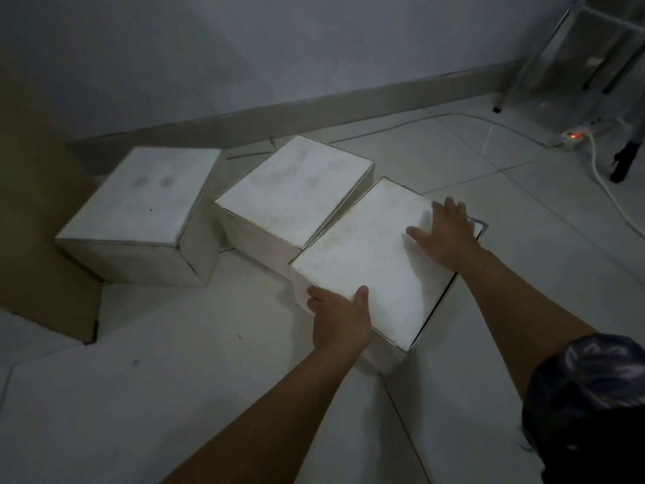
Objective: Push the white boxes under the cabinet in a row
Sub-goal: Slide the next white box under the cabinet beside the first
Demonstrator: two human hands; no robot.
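Note:
Three white boxes stand on the pale tiled floor near the wall. The left box (pixel 139 200) sits beside a brown cardboard panel. A middle box (pixel 293 190) is turned at an angle. The nearest box (pixel 370 260) touches the middle one along its left side. My left hand (pixel 340 317) grips the near front corner of that nearest box, thumb on top. My right hand (pixel 448 232) lies flat, fingers spread, on its top at the far right edge. No cabinet can be made out in this dim view.
A brown cardboard panel (pixel 38 211) leans at the left. A grey baseboard (pixel 314 106) runs along the wall. At the right stand metal legs of a rack (pixel 502 96), a power strip (pixel 576 136) with a red light and a white cable (pixel 607 190) on the floor.

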